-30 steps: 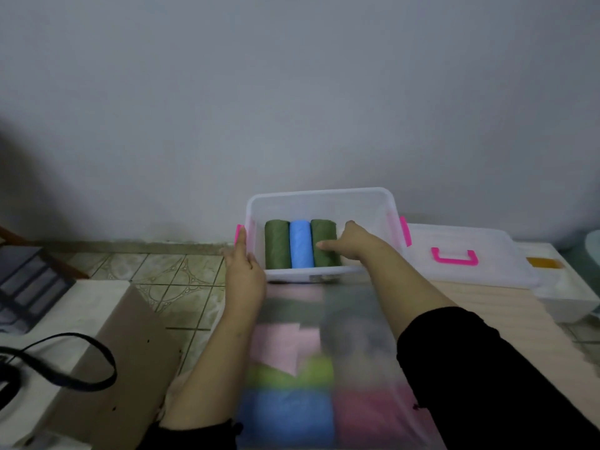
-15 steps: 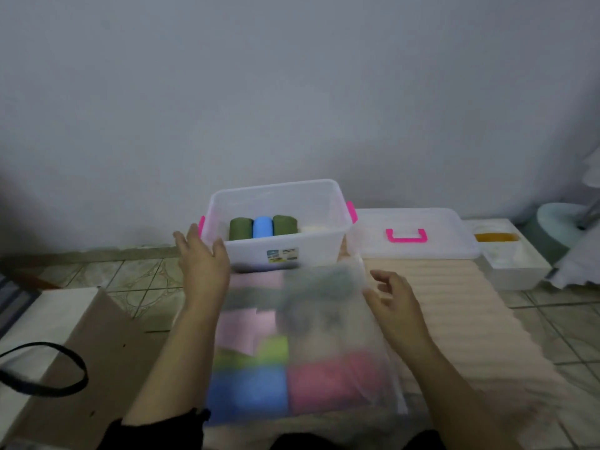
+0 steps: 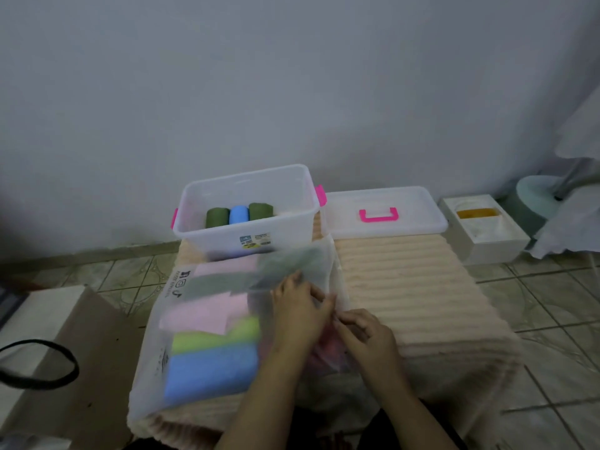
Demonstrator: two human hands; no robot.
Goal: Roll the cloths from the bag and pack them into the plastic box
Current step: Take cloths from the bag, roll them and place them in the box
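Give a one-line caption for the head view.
Both hands work at the cloth bag; three rolls sit in the plastic box.

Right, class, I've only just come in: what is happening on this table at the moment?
A person is packing rolled cloths into a clear plastic box. Three rolls, two green and one blue, stand in it side by side. Both hands, the left hand and the right hand, are at the right edge of the translucent bag of folded cloths, seemingly working at its opening. The box's lid lies beside the box.
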